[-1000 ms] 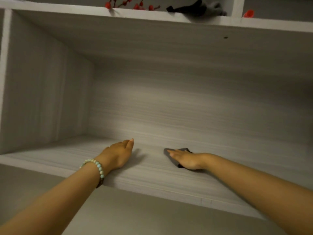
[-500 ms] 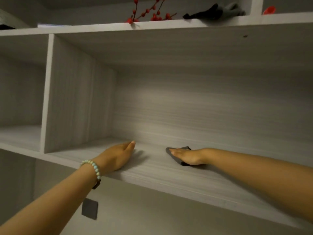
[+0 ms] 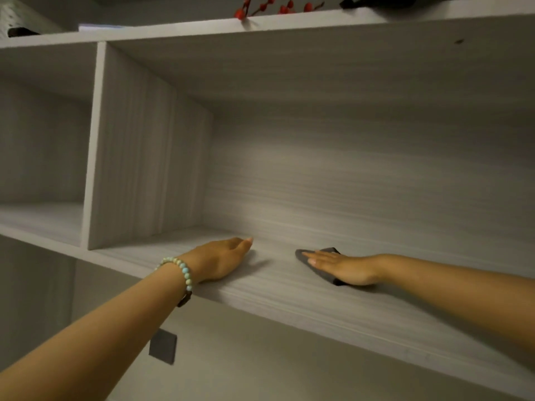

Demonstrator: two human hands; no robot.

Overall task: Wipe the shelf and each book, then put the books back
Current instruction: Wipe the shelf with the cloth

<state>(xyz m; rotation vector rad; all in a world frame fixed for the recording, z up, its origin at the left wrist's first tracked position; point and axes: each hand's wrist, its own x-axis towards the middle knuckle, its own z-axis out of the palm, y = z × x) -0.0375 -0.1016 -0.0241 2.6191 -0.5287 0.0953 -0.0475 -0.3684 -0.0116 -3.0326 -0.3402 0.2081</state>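
- Wiping the shelf (image 3: 289, 296) looks like the step in hand. The right hand (image 3: 344, 269) lies flat on a dark cloth (image 3: 302, 255) and presses it onto the board. Its fingers are straight and point left, so the grip is fully open and pinches nothing.
- The left hand (image 3: 220, 260) rests palm down on the same board, near the cloth but apart from it. Its fingers are loosely extended and its grip holds nothing. A beaded bracelet (image 3: 181, 269) sits on that wrist.
- The cloth lies partway along the board, toward the back wall and well right of the upright divider (image 3: 139, 146).
- How much of the board has been wiped cannot be told; no streaks or dust lines show.
- No books appear anywhere in view, so they were probably taken out and set aside out of sight.
- My judgement is that the task is at an early stage. Finishing the shelf, wiping each book and putting the books back are all left to do.
- Red berries (image 3: 269, 7) sit on the board above and play no part.
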